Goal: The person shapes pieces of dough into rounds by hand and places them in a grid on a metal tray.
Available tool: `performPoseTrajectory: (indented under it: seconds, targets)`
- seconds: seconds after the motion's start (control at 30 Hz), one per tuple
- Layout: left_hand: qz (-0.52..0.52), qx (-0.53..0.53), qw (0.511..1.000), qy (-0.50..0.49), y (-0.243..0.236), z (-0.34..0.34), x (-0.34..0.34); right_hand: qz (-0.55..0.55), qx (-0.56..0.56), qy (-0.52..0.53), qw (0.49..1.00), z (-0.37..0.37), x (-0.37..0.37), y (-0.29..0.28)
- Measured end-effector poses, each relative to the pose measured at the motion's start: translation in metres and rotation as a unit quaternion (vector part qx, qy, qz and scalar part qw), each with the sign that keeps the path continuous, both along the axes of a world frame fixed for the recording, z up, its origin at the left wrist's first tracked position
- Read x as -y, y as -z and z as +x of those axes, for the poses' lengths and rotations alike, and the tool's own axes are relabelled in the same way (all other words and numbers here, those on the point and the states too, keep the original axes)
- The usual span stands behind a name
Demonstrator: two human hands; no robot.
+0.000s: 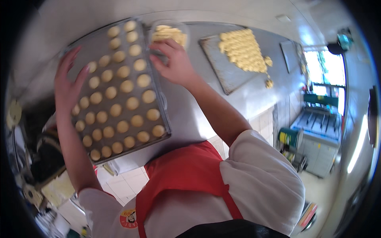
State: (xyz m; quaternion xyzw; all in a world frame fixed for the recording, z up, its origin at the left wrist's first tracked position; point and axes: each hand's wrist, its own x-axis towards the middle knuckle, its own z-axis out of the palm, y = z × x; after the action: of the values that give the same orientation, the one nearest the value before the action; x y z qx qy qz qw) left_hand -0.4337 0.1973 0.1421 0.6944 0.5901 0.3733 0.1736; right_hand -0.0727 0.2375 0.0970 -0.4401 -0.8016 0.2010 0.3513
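Where dough rounds (122,71) line a tray (95,45), the left hand (70,81) hovers.

A long grey table (183,113) stretches along a pale wall (222,14) in a workroom, with light square tiles across the floor (126,185). Bright daylight fills a window (332,73) at the far right, near a metal unit (315,126) with dark bars across its top and pale doors below, a green container (288,137) beside it. On the right, a white strip of light (358,143) gleams near a dark panel (373,117), while crowded furnishings at far left blur beyond recognition.
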Motion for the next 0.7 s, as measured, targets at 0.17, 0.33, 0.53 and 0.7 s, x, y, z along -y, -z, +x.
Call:
performPoseTrajectory:
  seconds: [0.17,0.33,0.53,0.7]
  targets:
    - [0.05,-0.016,0.985,0.162,-0.041,0.128,0.039,-0.113,0.063,0.329,0.935,0.232,0.071,0.105]
    - [-0.039,0.091,0.961,0.26,-0.03,0.292,0.044,-0.138,0.107,0.447,0.878,0.372,0.042,0.126]
    - [-0.123,0.124,0.959,0.221,0.053,0.466,0.045,-0.281,0.117,0.384,0.871,0.374,0.025,0.095]
    - [-0.096,0.007,0.974,0.205,0.056,0.561,0.073,-0.332,-0.061,0.076,0.938,0.372,0.144,0.006]
